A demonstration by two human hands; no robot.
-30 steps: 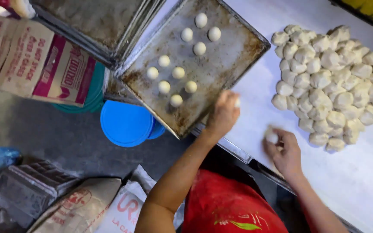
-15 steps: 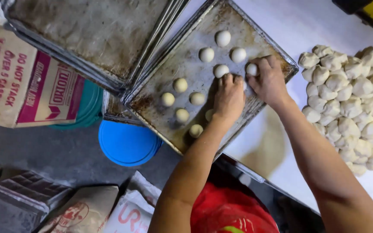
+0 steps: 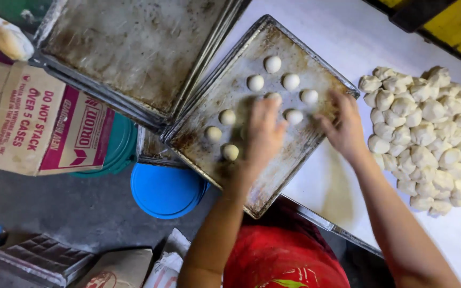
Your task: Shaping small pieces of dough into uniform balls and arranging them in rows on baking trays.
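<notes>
Seen from a head camera looking straight down, a person works over a worn metal baking tray (image 3: pixel 289 160) that lies at an angle on a white table (image 3: pixel 348 32), one corner hanging past the table's edge. On the tray sit small round dough balls (image 3: pixel 272 64), eight or so in view, spaced apart in loose rows across its upper half. The left hand (image 3: pixel 262 133) hovers palm down over the middle of the tray, fingers held close together and slightly curled; it covers part of a row, with one ball showing just beyond its fingertips, and whether it grips anything cannot be told. The right hand (image 3: pixel 343 125) reaches over the tray's right side, fingers spread apart and pointing toward the nearest balls, its wrist crossing the tray's rim; it appears to hold nothing. To the right on the table, well apart from the tray, lies a heap of rough-cut dough pieces (image 3: pixel 428 133). Above and left of the tray, a stack of empty trays (image 3: pixel 134 48) overlaps it slightly. Below that stack, lower down near the floor, are a round blue lid (image 3: pixel 166 189), a teal tub (image 3: pixel 121 146) and a cardboard box (image 3: pixel 38 128) with pink printing. The person's red shirt (image 3: pixel 284 256) fills the bottom centre.
</notes>
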